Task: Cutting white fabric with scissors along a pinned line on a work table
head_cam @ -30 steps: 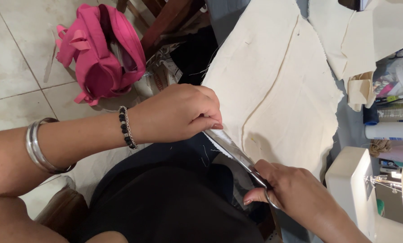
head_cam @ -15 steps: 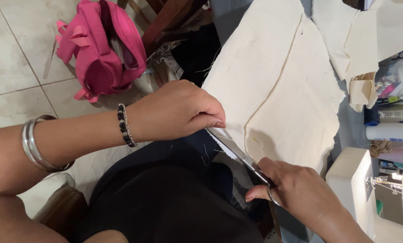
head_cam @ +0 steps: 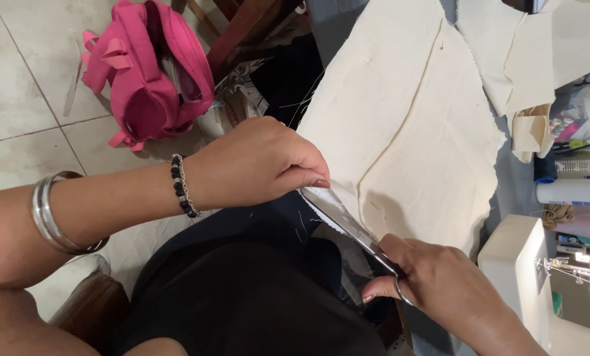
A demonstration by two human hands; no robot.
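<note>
My left hand (head_cam: 258, 161) pinches the soft, floppy cloth (head_cam: 400, 125) edge; my right hand (head_cam: 440, 283) grips scissors (head_cam: 347, 224) by the handles.

We note a black-and-white beaded bracelet (head_cam: 183, 186) at the left wrist, silver bangles (head_cam: 52, 214) up the forearm, and dark clothing (head_cam: 242, 296).

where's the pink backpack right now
The pink backpack lies on the tiled floor at upper left of the head view, beyond the left hand.

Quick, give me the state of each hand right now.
Left hand: closed, pinching the edge of the cream fabric.
Right hand: closed on the scissors, fingers through the handle.
</note>
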